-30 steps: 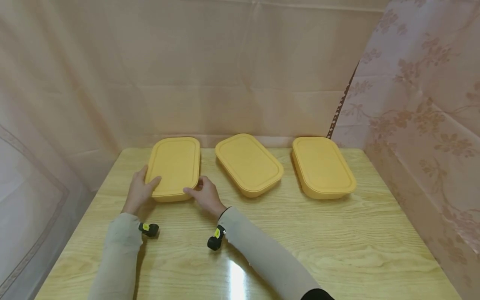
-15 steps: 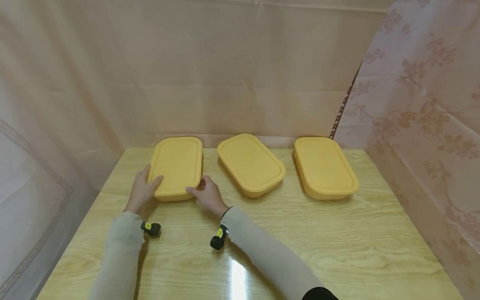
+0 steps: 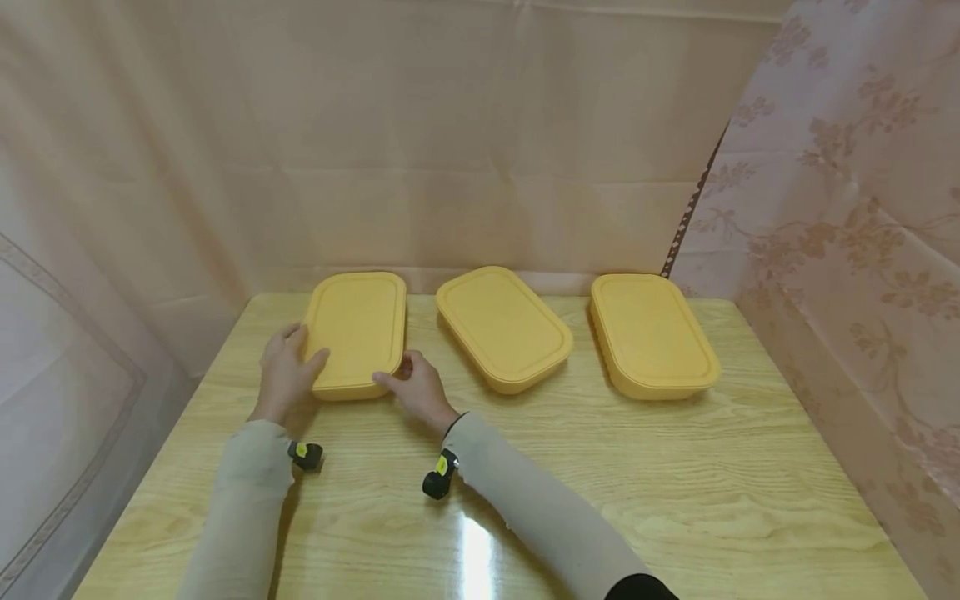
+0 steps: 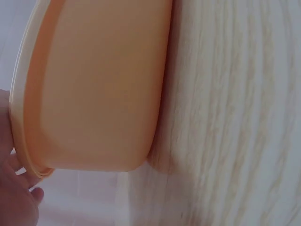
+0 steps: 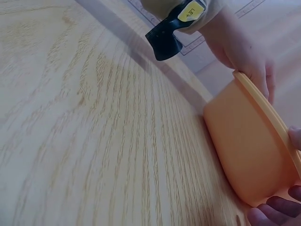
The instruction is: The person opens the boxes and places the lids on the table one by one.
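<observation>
A yellow lidded food container (image 3: pixel 356 329) rests on the left part of the table, its lid on. My left hand (image 3: pixel 283 379) holds its left side, thumb over the lid's edge and the other fingers along the side. At the near right corner my right hand (image 3: pixel 420 392) pinches the container, thumb on the lid rim and fingers curled below. From the left wrist, the container's smooth side wall (image 4: pixel 103 89) fills much of the view. In the right wrist view the right fingertips (image 5: pixel 277 209) lie against the container's wall (image 5: pixel 249 141), with the left hand (image 5: pixel 244 54) at the opposite side.
Two more yellow lidded containers stand to the right: one turned at an angle (image 3: pixel 504 327) in the middle, another (image 3: pixel 654 332) near the right edge. The wooden table (image 3: pixel 675 483) ends at a beige curtain (image 3: pixel 480 150) behind. Floral cloth (image 3: pixel 862 233) hangs at the right.
My left fingers have shifted slightly, closer over the lid's left edge. The right hand keeps its grip on the corner. The head view has drifted a little; the containers stay in place.
</observation>
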`<act>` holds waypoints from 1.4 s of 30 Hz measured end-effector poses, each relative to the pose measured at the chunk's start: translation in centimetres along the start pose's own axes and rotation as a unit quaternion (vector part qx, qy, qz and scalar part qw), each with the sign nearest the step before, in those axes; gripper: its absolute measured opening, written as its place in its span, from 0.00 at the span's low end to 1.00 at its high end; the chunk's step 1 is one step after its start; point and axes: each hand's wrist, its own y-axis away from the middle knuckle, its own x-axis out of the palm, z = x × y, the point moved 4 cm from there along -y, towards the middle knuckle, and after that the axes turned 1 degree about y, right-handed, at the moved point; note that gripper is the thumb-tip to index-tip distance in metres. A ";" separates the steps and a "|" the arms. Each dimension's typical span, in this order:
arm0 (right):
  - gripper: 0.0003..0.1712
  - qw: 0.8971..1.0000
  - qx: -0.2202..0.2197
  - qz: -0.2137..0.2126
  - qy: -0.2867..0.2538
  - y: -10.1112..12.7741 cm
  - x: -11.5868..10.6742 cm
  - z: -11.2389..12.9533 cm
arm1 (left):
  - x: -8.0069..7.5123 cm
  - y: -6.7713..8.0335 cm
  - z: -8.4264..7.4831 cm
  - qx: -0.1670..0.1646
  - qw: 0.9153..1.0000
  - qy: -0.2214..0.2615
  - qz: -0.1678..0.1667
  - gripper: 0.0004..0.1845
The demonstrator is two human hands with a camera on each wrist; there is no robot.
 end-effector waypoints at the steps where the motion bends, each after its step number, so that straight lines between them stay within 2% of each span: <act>1: 0.32 1.000 0.000 0.000 0.001 0.0 0.0 0.0 | 0.0 0.0 -0.2 0.017 1.000 -0.014 -0.012 0.34; 3: 0.32 1.000 0.000 0.002 0.003 0.0 0.0 -0.1 | 0.0 0.0 -0.5 0.045 0.998 -0.032 -0.031 0.31; 6: 0.33 1.000 0.001 0.002 0.006 0.1 -0.1 -0.1 | 0.1 0.2 -1.1 0.088 0.994 -0.052 -0.040 0.27; 9: 0.34 1.000 -0.004 0.004 0.013 0.2 -0.3 0.1 | 0.4 0.4 -1.8 0.124 0.990 -0.069 -0.025 0.26; 12: 0.34 1.000 -0.011 0.011 0.022 0.2 -0.4 0.1 | 0.6 0.7 -2.4 0.140 0.987 -0.077 0.005 0.26; 19: 0.40 0.998 -0.029 0.043 0.032 0.0 -0.4 -0.3 | 1.1 1.4 -3.7 0.129 0.985 -0.073 0.087 0.29; 24: 0.42 0.996 -0.044 0.035 0.065 -0.1 -0.4 -0.6 | 1.5 1.9 -4.4 0.121 0.981 -0.081 0.130 0.32; 29: 0.43 0.993 -0.057 0.018 0.104 -0.2 -0.5 -0.8 | 1.9 2.2 -4.8 0.133 0.976 -0.092 0.142 0.36; 33: 0.40 0.989 -0.074 0.011 0.127 -0.4 -0.4 -0.8 | 2.1 2.3 -5.0 0.134 0.976 -0.091 0.144 0.39; 42: 0.37 0.986 -0.061 -0.007 0.155 -0.3 -0.1 -0.7 | 2.3 2.6 -5.0 0.142 0.974 -0.101 0.145 0.35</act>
